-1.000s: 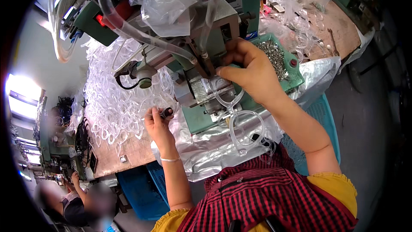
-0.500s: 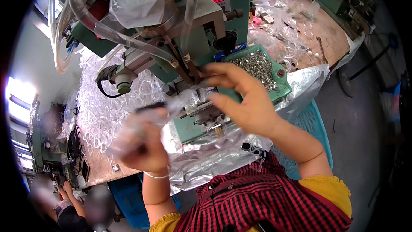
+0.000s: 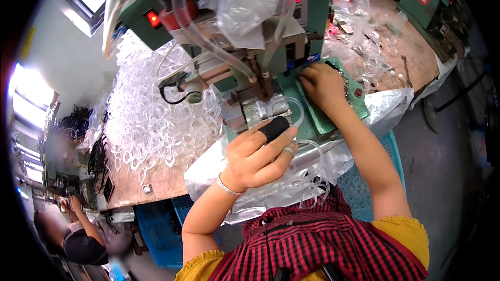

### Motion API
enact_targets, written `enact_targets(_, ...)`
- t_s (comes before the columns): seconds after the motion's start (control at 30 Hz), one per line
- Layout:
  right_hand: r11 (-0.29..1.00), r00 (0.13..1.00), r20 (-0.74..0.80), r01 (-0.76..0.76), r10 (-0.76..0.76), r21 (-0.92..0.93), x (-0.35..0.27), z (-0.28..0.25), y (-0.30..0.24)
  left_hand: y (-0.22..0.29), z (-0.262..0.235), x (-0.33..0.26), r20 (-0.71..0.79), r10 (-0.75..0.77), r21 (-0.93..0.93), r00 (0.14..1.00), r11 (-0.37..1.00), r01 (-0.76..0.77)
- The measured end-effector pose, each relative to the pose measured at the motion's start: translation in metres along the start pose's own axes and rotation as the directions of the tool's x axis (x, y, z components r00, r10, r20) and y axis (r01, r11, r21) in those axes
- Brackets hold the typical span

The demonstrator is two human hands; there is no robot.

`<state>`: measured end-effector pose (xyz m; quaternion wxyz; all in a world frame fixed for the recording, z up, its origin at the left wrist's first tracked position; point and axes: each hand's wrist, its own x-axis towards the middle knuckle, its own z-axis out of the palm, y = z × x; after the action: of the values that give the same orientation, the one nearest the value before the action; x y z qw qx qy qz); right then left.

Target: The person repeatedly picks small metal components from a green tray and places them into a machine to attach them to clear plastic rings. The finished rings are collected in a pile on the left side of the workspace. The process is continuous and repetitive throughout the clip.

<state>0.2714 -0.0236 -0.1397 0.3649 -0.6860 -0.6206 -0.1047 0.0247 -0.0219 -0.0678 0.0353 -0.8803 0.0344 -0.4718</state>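
My left hand [image 3: 260,157], a black cover on one finger, is closed on a clear plastic tube [image 3: 298,108] just in front of the green press. The tube's curved end reaches up beside the metal work fixture [image 3: 256,110] under the press head [image 3: 263,89]. My right hand [image 3: 324,87] is over the green tray [image 3: 360,108] with its fingers curled down. Small shiny metal pieces [image 3: 344,76] show beside that hand. Whatever its fingertips hold, if anything, I cannot make out. More clear tubes [image 3: 312,177] hang at the foil-covered front edge.
A large heap of clear plastic loops [image 3: 161,109] covers the table at left. Bagged parts [image 3: 359,47] and a wrench [image 3: 406,70] lie at right. Blue baskets [image 3: 156,234] stand below the table. Another person [image 3: 83,234] works at far left.
My left hand has come rightward to the front of the fixture with a tube in it. My right hand has left the press head for the tray. The view has shifted.
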Motion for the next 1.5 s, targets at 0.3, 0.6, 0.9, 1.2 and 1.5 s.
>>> enact_targets(0.3, 0.768, 0.848, -0.128, -0.388, 0.514, 0.510, -0.076, -0.044, 0.036, 0.055, -0.062, -0.128, -0.085, -0.618, 0.301, 0.781, 0.732, 0.612)
enact_targets(0.6, 0.372, 0.814, 0.083, -0.350, 0.575, 0.860, -0.032, -0.006, 0.001, -0.056, -0.152, -0.120, -0.330, -0.752, 0.739, 0.570, 0.169, 0.652)
enact_targets(0.9, 0.639, 0.776, -0.038, -0.489, 0.629, 0.594, -0.082, -0.053, -0.004, -0.072, -0.076, -0.181, -0.388, -0.727, 0.719, 0.567, 0.147, 0.680)
enact_targets(1.2, 0.632, 0.907, 0.323, -0.421, 0.271, 0.650, -0.031, -0.107, -0.061, -0.056, -0.071, -0.082, -0.131, -0.983, -0.540, 0.125, 0.177, 0.823)
enact_targets(1.5, 0.369, 0.914, 0.296, -0.385, 0.277, 0.846, 0.007, -0.050, -0.094, -0.030, -0.049, -0.126, -0.002, -0.999, -0.824, -0.037, -0.019, 0.567)
